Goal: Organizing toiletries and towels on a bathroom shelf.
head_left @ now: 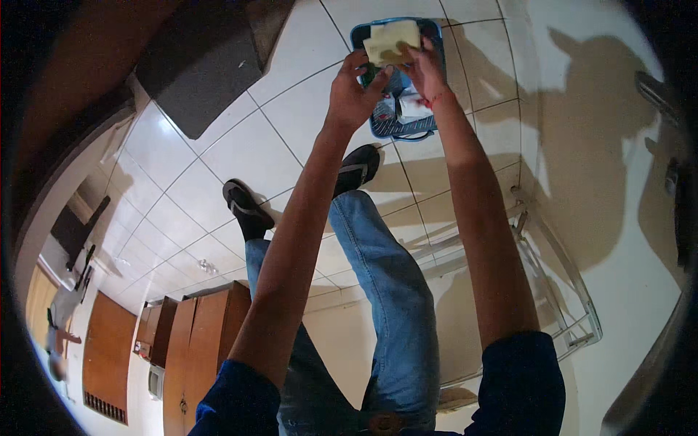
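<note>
A pale yellow block (392,42), folded or layered in look, is held up over a blue plastic basket (379,129) on the floor. My right hand (425,69) grips the block at its near right edge, fingers and thumb pressed on it. At the block's left side, my left hand (354,93) has curled fingers by the edge and its thumb against the near edge. Below both hands, a white packet (413,107) and small mixed items lie in the basket. The block hides the far part of the basket's inside.
A dark mat (200,73) lies on the tiled floor to the left. My feet in black sandals (247,206) are near the basket. To the right stands a pale metal frame (560,261) by the wall. Brown wooden cabinets (207,341) and another person (59,338) appear at the lower left.
</note>
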Demonstrator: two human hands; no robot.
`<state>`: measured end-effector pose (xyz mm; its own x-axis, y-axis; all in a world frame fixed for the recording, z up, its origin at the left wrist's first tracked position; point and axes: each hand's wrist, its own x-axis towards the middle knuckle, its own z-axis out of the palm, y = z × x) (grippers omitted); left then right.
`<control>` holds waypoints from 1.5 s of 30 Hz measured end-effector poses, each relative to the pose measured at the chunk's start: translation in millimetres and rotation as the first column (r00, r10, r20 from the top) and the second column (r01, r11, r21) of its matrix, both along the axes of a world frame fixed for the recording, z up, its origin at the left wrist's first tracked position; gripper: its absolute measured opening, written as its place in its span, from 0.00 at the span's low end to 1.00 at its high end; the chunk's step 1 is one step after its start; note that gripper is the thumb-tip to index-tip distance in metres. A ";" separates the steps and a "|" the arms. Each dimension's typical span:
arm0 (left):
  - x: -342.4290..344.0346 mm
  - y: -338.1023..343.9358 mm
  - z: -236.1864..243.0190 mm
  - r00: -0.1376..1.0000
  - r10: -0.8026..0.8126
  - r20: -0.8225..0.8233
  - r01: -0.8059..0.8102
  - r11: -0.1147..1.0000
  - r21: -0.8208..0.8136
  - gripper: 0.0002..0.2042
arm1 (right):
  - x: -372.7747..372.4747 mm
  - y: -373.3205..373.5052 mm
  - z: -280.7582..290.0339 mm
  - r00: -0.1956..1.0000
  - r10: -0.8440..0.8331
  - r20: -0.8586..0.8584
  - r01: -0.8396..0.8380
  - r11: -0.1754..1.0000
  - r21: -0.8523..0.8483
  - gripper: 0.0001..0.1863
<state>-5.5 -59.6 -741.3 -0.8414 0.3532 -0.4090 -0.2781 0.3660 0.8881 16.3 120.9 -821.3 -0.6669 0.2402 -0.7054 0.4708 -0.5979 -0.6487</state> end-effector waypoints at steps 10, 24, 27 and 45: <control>64.1 -62.4 -7.7 0.929 0.035 0.369 -0.016 0.998 -0.054 0.19 | 31.5 -29.4 -88.0 0.935 0.136 0.326 -0.344 0.565 0.750 0.29; 52.6 -65.7 -74.5 0.969 -0.042 0.242 0.036 0.999 0.031 0.16 | 88.2 -70.0 -13.8 0.624 0.509 0.593 -0.734 0.121 0.668 0.23; 39.6 -38.5 -55.1 0.957 -0.085 0.276 0.114 0.990 -0.089 0.16 | 71.6 -48.9 8.7 0.834 0.251 0.491 -0.551 0.335 0.765 0.22; -22.6 -3.7 -124.5 0.946 -0.069 0.316 -0.046 0.938 0.344 0.25 | 11.7 -5.5 -98.5 0.986 0.096 0.134 -0.124 -0.108 0.986 0.27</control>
<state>-28.1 -63.3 -865.9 -0.6815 0.5285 -0.5062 -0.5643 0.0610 0.8233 28.0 115.3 -919.8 -0.7644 0.6082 0.2140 0.4678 0.7516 -0.4651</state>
